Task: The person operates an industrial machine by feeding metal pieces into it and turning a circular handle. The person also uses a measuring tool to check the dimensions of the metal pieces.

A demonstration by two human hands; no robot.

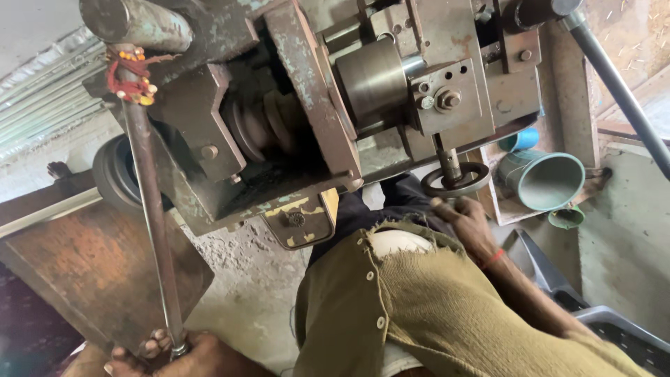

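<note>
Left hand clenched round the lower end of the lever, at the frame's bottom edge below the machine. Long axis of the lever steep, from that fist up to the machine's top left, red thread tied near its upper end. Right hand curled on the near rim of the handwheel, just under the machine's right side; wheel directly above that hand, shaft upright. Teal funnel right of the wheel, apart from it. Rusty plate left of the lever. Rough concrete floor beneath; worn workshop, dim.
</note>
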